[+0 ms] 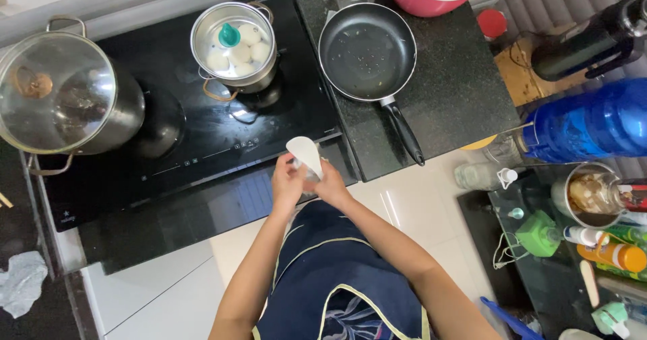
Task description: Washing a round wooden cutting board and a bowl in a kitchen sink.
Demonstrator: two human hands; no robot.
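White plastic catches the eye first: a small white cone-shaped funnel (304, 154) sits up between the two hands, right at the front edge of the black glass induction hob (202, 144). The left hand (288, 185) is curled in against a small clear container (311, 176) under the funnel, fingers wrapped close; the right hand (331, 185) is closed on it from the other side. Most of that container is hidden by the hands, so I cannot tell its shape.

Up on the hob, a small steel saucepan (234, 43) holds several white eggs (251, 35) with a teal egg-shaped timer (229, 35) among them. Off to the left stands a big steel stockpot with a glass lid (64, 94). On the dark speckled stone counter (465, 77) to the right rests an empty black non-stick frying pan (367, 51), handle pointing toward the person. Well apart on the right lies a large blue plastic water bottle (593, 121).
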